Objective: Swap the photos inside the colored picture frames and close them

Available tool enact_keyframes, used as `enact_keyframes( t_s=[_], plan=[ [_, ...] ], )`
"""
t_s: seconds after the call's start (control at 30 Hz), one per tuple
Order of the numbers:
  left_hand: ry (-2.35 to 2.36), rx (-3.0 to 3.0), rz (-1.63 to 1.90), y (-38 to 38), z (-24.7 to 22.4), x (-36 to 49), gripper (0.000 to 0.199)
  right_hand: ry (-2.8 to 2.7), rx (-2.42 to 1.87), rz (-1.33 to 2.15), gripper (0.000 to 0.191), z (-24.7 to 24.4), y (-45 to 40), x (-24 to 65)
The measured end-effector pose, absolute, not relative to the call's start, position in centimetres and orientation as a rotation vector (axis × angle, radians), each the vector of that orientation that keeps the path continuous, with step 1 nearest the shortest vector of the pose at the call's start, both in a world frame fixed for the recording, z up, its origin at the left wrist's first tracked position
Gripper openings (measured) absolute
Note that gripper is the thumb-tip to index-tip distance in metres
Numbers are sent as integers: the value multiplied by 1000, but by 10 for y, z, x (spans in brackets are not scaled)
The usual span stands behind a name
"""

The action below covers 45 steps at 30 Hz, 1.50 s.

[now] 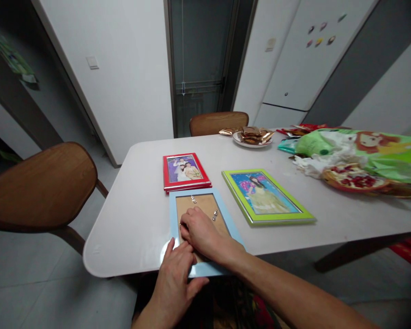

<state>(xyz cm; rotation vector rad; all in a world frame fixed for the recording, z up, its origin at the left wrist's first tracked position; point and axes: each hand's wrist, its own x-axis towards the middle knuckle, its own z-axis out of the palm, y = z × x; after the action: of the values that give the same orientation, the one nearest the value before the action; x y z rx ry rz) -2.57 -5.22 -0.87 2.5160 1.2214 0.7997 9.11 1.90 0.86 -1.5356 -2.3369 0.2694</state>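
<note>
A light blue picture frame (226, 214) lies face down at the table's near edge, its brown backing board (185, 204) and small metal hangers showing. My left hand (178, 274) rests on its lower left corner, thumb apart from the fingers, with nothing gripped. My right hand (200, 230) lies over the backing, fingers bent together at the left inner edge; what they pinch, if anything, is hidden. Beyond the blue frame sits a red frame (187, 186) with a photo, seemingly stacked on another. To the right is a lime green frame (241, 201) with a photo facing up.
A plate (253, 144) of wrapped snacks stands at the table's far side. On the right are a green bag (393, 155), crumpled white tissue (315, 165) and an opened pomegranate (354, 178). Wooden chairs stand left (44, 183) and behind the table (219, 121).
</note>
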Motion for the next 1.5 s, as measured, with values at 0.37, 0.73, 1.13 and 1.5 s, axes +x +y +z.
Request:
enact_keyframes(
  t_s=[0.37,0.73,1.13,1.5],
  plan=[
    [1259,2521,727,-51,-10,-27,23,-2511,-1042,571,19,26,-7,151],
    [1099,2758,871,-33,-32,-39,28,-2464,-1136,337,31,18,8,155],
    [1071,2728,784,-28,-34,-43,36,-2143,-1759,79,25,0,71,133],
    [1202,2650,762,-42,-22,-33,14,-2188,-1690,115,30,15,51,132]
  ],
)
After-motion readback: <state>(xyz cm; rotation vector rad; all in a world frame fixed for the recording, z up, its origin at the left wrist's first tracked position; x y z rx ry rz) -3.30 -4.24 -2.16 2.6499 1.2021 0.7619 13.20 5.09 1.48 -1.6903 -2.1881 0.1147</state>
